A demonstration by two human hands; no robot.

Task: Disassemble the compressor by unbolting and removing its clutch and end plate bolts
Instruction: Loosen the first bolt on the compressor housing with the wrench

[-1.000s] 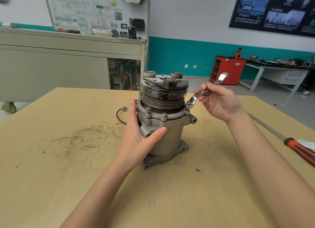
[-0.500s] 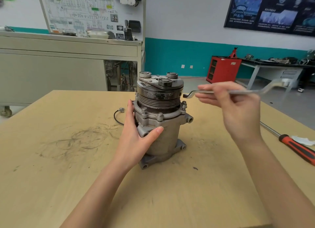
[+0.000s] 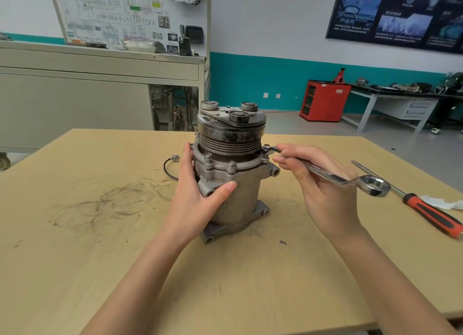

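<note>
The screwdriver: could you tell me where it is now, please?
Head view, far right: the screwdriver lies on the table, just beyond the wrench.

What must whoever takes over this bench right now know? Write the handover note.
Left hand: grips the compressor, which stands upright on the table.
Right hand: holds the wrench, with its small end at the flange bolt on the right side.
Done: nothing shows as removed. The clutch is on top and the front bolts are in place.
Left: loosen this bolt, then the other flange bolts, then the clutch.
A red-handled screwdriver lies on the table to the right.
</note>
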